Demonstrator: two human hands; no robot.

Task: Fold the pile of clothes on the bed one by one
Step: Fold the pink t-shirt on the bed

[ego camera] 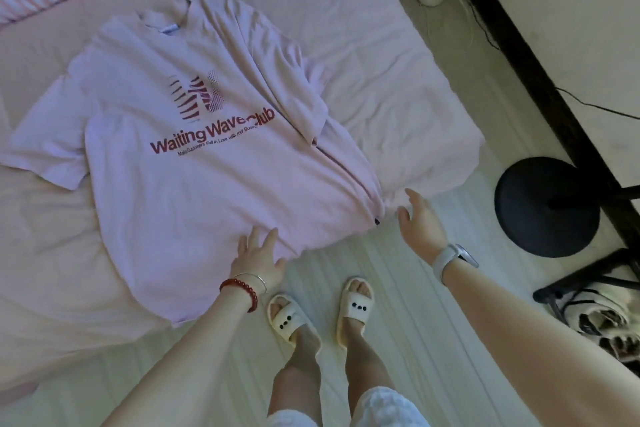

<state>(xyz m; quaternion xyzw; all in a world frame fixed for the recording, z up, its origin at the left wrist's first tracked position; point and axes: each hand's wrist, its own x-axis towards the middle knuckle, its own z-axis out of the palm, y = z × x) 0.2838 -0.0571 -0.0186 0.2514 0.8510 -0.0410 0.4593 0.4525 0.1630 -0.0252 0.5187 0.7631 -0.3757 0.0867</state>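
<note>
pale pink T-shirt (194,184) — red lettering, pink sheet (381,45)

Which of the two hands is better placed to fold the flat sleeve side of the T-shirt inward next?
Probably the left hand: it rests open on the T-shirt hem, on the side where the flat sleeve lies. The right hand hovers open by the already folded edge.

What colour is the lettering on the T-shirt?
Dark red lettering on a pale pink T-shirt, head view.
</note>
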